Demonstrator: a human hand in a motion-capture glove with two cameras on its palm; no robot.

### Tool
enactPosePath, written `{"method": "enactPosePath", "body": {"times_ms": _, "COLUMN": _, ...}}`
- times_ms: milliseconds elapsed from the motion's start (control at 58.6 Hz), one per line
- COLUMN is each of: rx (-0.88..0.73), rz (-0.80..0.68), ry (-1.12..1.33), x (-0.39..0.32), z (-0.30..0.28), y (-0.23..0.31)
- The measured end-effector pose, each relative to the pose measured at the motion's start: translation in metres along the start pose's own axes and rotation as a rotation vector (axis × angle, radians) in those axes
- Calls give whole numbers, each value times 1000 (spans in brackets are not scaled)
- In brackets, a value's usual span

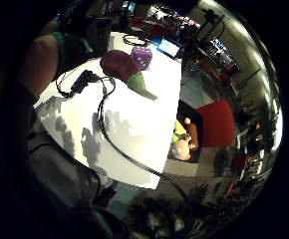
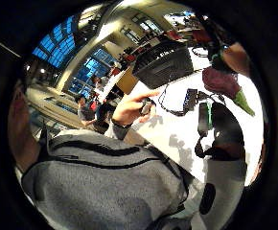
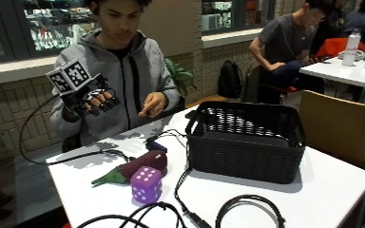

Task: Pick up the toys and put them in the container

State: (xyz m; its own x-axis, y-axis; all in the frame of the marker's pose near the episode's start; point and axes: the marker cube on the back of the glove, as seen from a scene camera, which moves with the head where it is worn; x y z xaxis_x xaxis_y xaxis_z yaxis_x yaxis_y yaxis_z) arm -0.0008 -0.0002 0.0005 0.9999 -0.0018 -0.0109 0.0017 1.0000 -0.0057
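Gloved right hand (image 3: 94,102) raised, fingers loosely curled, empty; toy eggplant (image 3: 134,169), long axis toward black basket (image 3: 245,142), lies below hand, purple die (image 3: 146,184) touching

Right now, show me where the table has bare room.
Bare table lies right of the basket, and near the person, left of the eggplant toy. Crowded: the front edge, where cables loop beside the purple die.

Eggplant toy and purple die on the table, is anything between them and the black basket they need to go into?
Nothing visible blocks the way. The eggplant toy and purple die lie on the white table just beside the black basket; only thin black cables run across the tabletop between them. The gloved hand is raised above the table.
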Motion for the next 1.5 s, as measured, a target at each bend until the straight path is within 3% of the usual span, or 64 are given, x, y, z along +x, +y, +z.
{"method": "enactPosePath", "body": {"times_ms": 649, "rx": -120, "rz": 52, "ry": 61, "x": 18, "z": 10, "y": -25}}
{"method": "enactPosePath", "body": {"times_ms": 1195, "rx": -379, "rz": 102, "ry": 131, "x": 94, "z": 98, "y": -144}}
{"method": "enactPosePath", "body": {"times_ms": 1503, "rx": -362, "rz": 162, "ry": 223, "x": 101, "z": 127, "y": -162}}
